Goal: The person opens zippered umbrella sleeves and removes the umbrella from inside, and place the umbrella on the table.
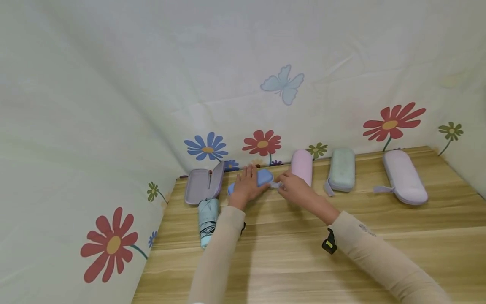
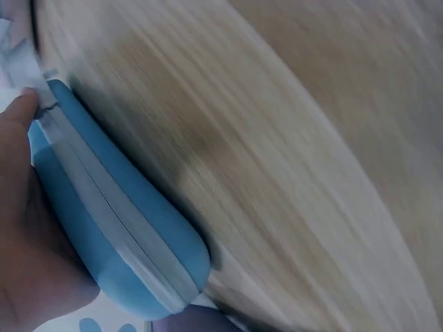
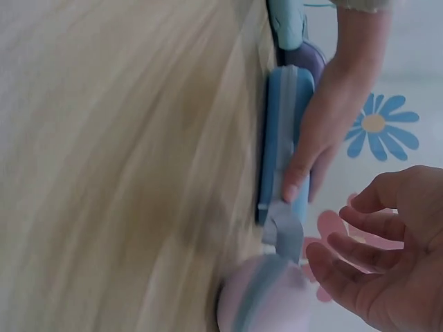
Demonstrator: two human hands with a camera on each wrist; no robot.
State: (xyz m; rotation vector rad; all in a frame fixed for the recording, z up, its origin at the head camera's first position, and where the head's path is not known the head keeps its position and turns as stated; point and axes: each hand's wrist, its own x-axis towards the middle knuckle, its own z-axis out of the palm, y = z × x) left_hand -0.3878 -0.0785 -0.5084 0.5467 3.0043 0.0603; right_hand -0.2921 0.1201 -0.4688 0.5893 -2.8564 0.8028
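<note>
A closed blue zip case point(image 1: 264, 176) lies near the back edge of the table. My left hand point(image 1: 247, 185) lies across it and holds it, thumb along the zipped side near the pull end and the other fingers over the top. From that end sticks out a pale grey pull strap point(image 3: 285, 232). Beside the strap is my right hand point(image 1: 296, 189); in the right wrist view its fingers are loosely bent and parted, with nothing visible between them. A pink case point(image 1: 302, 164) stands just beyond the right hand, its end point(image 3: 266, 297) close to the strap.
Left of the blue case sits an open grey-purple case point(image 1: 197, 188), with a folded light blue umbrella point(image 1: 208, 215) before it. Further right lie a green case point(image 1: 342, 171) and a pale lilac case point(image 1: 405, 177), both with straps. A flowered cloth point(image 1: 228, 84) hangs behind the table.
</note>
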